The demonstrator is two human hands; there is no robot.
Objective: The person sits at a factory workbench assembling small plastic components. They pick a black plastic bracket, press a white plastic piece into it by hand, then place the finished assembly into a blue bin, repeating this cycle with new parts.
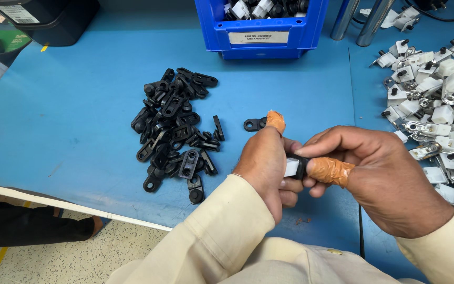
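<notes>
At the far left we see a black container point(53, 21) standing on the blue table point(69, 131). Further right, we note a loose pile of black plastic clips point(177, 126) lying on the table, with one single black clip point(254, 124) apart from the pile, just beyond our left hand. Behind these stands a blue parts bin point(261, 29) holding black and white parts. Our left hand point(266, 165) is raised above the table edge, sleeve in cream cloth, fingers curled inward and one fingertip wrapped in tan tape pointing up. It grasps a small black and white part point(294, 166), which sits between the two hands, clear of the table. Our right hand point(379, 176) comes in from the right, palm down, its tape-wrapped thumb pressed onto the same part and its fingers closed around it. The part is mostly hidden by both grips. To the far right lies a heap of white and metal parts point(437, 105) on the table.
</notes>
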